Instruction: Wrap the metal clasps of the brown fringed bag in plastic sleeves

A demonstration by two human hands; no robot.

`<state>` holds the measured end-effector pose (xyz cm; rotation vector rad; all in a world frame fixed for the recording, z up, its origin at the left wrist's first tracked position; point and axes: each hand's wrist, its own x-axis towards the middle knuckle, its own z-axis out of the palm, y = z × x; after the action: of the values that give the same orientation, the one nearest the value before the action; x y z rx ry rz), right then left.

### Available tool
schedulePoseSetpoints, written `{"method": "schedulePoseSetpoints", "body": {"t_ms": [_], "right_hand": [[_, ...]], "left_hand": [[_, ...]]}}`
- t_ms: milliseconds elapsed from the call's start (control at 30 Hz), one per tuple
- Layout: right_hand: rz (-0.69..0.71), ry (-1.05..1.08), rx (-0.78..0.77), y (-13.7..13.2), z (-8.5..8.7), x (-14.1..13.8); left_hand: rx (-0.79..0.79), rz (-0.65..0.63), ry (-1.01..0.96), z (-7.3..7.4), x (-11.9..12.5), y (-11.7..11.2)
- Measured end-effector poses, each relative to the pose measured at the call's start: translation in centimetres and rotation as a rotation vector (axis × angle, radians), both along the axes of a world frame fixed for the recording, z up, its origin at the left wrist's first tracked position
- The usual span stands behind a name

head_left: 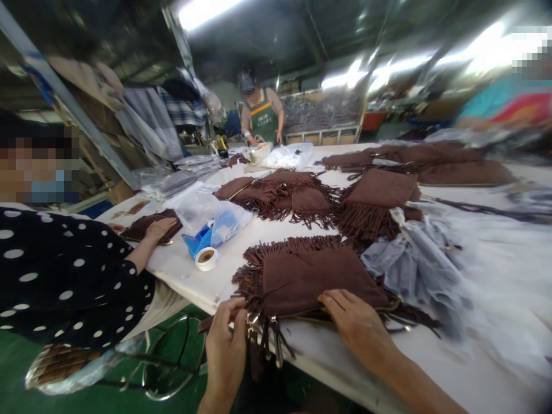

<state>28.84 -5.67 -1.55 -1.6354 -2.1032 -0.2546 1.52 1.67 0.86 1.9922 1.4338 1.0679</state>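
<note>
A dark brown fringed bag (pixel 319 273) lies flat on the table in front of me, its zipped edge facing me and its fringe spread along the far and left sides. My left hand (pixel 226 339) is closed at the bag's near left corner, around a brown strap (pixel 205 325) beside the gold clasps (pixel 253 323). Several thin tassels hang over the table edge there. With fingers bent over the zipped edge, my right hand (pixel 353 322) grips the bag right of its middle; the thumb is hidden.
More brown fringed bags (pixel 310 198) lie across the white table (pixel 185 273). A blue tape dispenser (pixel 200 238) and a white tape roll (pixel 206 259) sit left. Grey wrapping (pixel 414 264) lies right. A co-worker in polka dots (pixel 64 276) handles a bag at left; another stands behind.
</note>
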Motion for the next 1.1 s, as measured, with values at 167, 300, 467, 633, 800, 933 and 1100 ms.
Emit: {"method": "schedulePoseSetpoints", "body": {"t_ms": [167, 300, 467, 633, 800, 933, 1100], "right_hand": [[0.006, 0.005, -0.025, 0.0, -0.1, 0.1], [0.010, 0.037, -0.019, 0.0, -0.5, 0.1], [-0.009, 0.040, 0.007, 0.2, -0.9, -0.1], [-0.019, 0.086, 0.003, 0.0, -0.3, -0.3], [-0.048, 0.163, 0.008, -0.2, 0.5, -0.7], [-0.047, 0.177, 0.000, 0.0, 0.3, -0.8], [-0.079, 0.127, -0.007, -0.8, 0.8, -0.9]], "left_hand": [[0.343, -0.489, 0.582, 0.0, 0.4, 1.1], [0.383, -0.244, 0.729, -2.3, -5.5, 3.5], [0.472, 0.095, 0.533, -1.2, -8.7, 2.1], [0.256, -0.181, 0.355, -1.2, -0.8, -3.0], [0.147, 0.020, 0.361, -4.0, 3.8, -3.8], [-0.148, -0.019, 0.056, -3.4, 2.8, -2.9], [-0.820, -0.232, -0.388, -2.9, 0.5, -2.5]]}}
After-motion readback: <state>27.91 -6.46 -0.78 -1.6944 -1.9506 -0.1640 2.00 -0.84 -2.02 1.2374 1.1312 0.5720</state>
